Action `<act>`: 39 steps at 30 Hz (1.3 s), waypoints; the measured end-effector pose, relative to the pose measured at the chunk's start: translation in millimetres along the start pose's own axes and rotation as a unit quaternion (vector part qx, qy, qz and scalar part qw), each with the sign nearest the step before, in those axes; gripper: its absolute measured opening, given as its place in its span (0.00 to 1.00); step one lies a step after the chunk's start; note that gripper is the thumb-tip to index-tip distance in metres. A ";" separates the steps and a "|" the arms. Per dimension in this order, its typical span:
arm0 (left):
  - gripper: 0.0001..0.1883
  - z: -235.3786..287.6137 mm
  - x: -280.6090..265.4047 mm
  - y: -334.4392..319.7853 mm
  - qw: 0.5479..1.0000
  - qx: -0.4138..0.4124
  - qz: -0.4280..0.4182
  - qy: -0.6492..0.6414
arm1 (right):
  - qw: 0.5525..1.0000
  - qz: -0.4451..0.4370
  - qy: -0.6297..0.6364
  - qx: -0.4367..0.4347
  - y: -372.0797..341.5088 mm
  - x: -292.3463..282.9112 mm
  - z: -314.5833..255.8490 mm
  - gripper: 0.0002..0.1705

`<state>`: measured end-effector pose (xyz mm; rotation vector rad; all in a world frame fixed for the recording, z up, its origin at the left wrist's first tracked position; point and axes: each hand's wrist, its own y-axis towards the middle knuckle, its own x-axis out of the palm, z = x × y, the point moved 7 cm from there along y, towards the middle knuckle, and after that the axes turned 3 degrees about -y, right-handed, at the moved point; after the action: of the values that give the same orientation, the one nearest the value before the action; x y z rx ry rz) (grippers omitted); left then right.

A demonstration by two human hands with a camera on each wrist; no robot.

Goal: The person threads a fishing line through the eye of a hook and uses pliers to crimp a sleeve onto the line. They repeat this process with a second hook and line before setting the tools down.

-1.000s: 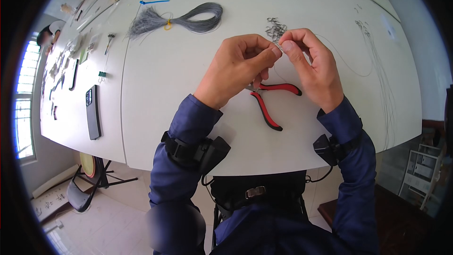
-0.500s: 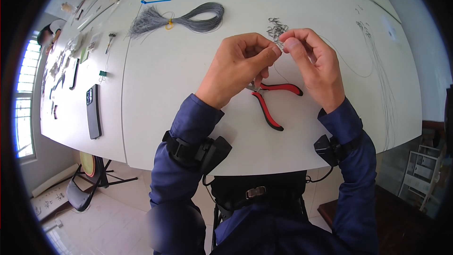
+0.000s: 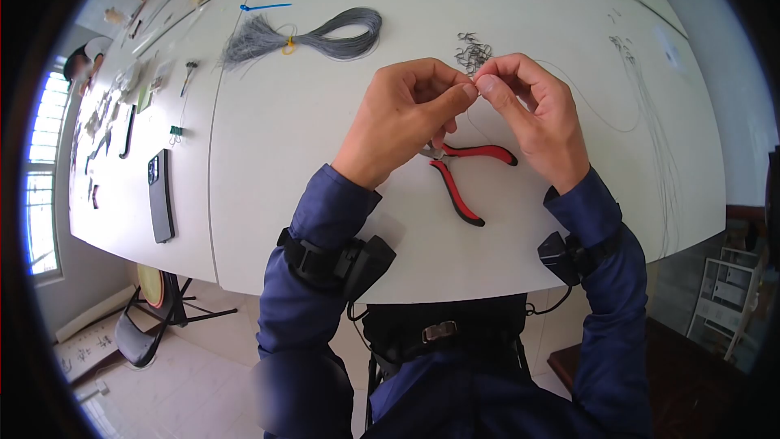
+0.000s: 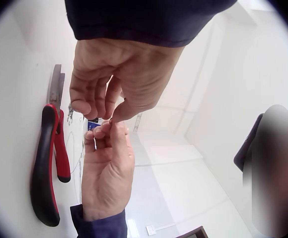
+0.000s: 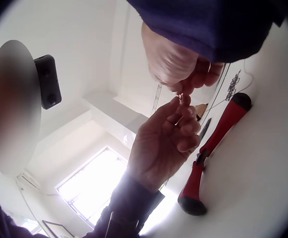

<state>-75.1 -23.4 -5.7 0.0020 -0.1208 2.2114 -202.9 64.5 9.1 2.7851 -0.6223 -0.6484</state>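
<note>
My left hand (image 3: 398, 118) pinches a tiny hook (image 5: 180, 97) between thumb and forefinger, over the table. Meeting it there, the thumb and forefinger of my right hand (image 3: 540, 118) pinch a thin line, mostly hidden by the fingertips. A fine grey line (image 3: 574, 88) loops across the table behind the right hand. Just beyond the fingertips lies a pile of small dark hooks (image 3: 473, 53). Below the hands, pliers with red and black handles (image 3: 457, 193) lie spread on the table, their tips partly covered by the left hand.
A grey bundle of line (image 3: 250, 42) tied with yellow lies at the back left, near a blue cable tie (image 3: 268, 7). Several long lines (image 3: 652, 118) stretch along the right side. A phone (image 3: 161, 199) rests on the adjoining left table (image 3: 191, 219).
Both hands stay at the same place over the table. The right fingertips drew slightly away from the left half a second ago and now touch them again.
</note>
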 end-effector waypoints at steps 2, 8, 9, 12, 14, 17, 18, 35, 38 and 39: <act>0.11 -3.6 -0.2 0.5 1.000 -0.007 -0.008 0.001 | 1.000 -0.005 0.004 0.004 -0.8 0.4 0.1 0.12; 0.11 -2.9 -2.4 -0.4 0.999 -0.013 0.015 -0.026 | 0.997 0.047 0.065 0.021 0.4 -1.7 6.0 0.13; 0.10 -3.2 -3.5 -0.4 0.999 -0.008 0.017 -0.042 | 0.998 0.000 0.045 0.050 -0.2 2.8 7.4 0.14; 0.10 -3.7 -9.0 1.6 0.996 0.015 0.028 -0.083 | 0.983 -0.136 -0.019 0.121 -4.8 13.1 7.3 0.15; 0.09 -2.5 -11.8 2.5 0.994 0.038 0.036 -0.099 | 0.962 -0.219 -0.064 0.153 -9.7 21.5 7.8 0.15; 0.07 8.1 -8.8 2.5 0.979 0.104 0.032 -0.173 | 0.965 -0.169 -0.048 0.194 -7.7 10.9 2.9 0.14; 0.07 10.4 -7.2 2.2 0.970 0.103 0.007 -0.222 | 0.977 -0.131 0.001 0.169 -4.0 6.5 3.9 0.14; 0.05 6.1 -129.0 -96.2 0.985 0.031 0.027 -0.170 | 0.858 0.209 0.463 0.073 -10.4 -212.5 46.3 0.14; 0.05 12.6 -133.6 -98.2 0.986 0.038 0.016 -0.160 | 0.890 0.158 0.426 0.038 -11.3 -221.9 51.8 0.17; 0.05 16.1 -133.5 -96.8 0.987 0.041 0.010 -0.155 | 0.907 0.153 0.389 0.056 -10.7 -209.3 44.1 0.18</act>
<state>81.7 -73.8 12.6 0.3935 -0.2028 2.2203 -389.8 162.8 44.8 2.6196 -0.8779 0.5604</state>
